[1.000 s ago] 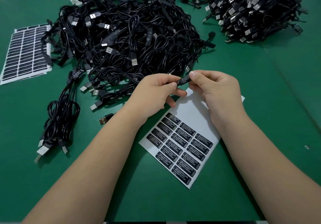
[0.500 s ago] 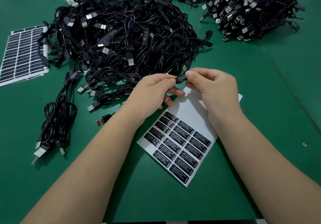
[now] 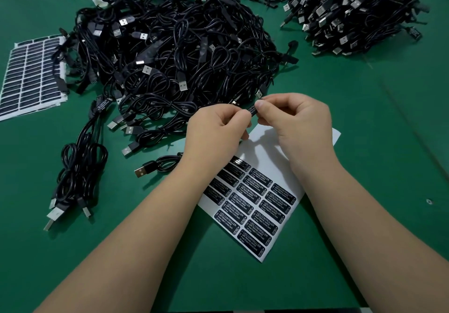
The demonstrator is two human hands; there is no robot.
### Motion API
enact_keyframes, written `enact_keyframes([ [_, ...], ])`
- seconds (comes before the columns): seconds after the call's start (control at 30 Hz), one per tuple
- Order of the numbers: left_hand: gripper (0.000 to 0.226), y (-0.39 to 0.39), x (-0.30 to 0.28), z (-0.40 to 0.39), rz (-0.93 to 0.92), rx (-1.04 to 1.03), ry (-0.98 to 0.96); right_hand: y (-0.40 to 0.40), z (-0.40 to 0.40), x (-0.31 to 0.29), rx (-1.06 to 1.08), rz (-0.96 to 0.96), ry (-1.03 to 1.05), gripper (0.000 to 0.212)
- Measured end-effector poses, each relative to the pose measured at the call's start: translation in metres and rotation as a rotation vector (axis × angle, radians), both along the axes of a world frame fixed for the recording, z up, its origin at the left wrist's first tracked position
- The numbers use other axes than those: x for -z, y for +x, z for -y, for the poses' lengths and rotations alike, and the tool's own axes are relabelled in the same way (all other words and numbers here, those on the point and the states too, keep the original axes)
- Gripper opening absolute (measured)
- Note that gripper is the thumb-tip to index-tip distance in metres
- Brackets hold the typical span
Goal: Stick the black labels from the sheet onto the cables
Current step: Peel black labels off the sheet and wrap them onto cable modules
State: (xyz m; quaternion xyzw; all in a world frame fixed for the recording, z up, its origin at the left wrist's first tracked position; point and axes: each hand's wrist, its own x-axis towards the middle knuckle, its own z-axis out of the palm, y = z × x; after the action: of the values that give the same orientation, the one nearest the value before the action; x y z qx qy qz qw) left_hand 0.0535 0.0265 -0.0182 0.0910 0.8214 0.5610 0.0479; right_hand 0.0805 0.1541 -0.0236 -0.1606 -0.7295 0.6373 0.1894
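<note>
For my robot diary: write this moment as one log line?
step: label going on | left hand + right hand: pinch labelled cable part | label sheet: under wrists

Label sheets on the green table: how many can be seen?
2. One label sheet lies under the person's forearms, its upper part bare. A second label sheet lies at the left edge, partly under the cable pile; more may be hidden.

The right hand [image 3: 298, 123] thumb now covers more of the label [image 3: 252, 110].
</note>
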Motion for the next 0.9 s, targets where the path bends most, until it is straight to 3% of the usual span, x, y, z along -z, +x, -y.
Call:
enact_keyframes([
  [0.6,0.026,0.0001,-0.001,0.0021,0.014,0.084,0.14,0.0023,0.0014,-0.0005,-0.006,-0.037,0.078,0.013],
  [0.73,0.024,-0.0008,-0.0018,0.0034,0.045,0.088,0.191,0.001,-0.0031,-0.0049,-0.054,-0.099,-0.177,0.033],
  [0.9,0.026,-0.0051,-0.0003,0.0035,0.08,0.095,0.194,-0.0014,-0.0006,-0.0076,-0.104,0.048,-0.335,0.006],
])
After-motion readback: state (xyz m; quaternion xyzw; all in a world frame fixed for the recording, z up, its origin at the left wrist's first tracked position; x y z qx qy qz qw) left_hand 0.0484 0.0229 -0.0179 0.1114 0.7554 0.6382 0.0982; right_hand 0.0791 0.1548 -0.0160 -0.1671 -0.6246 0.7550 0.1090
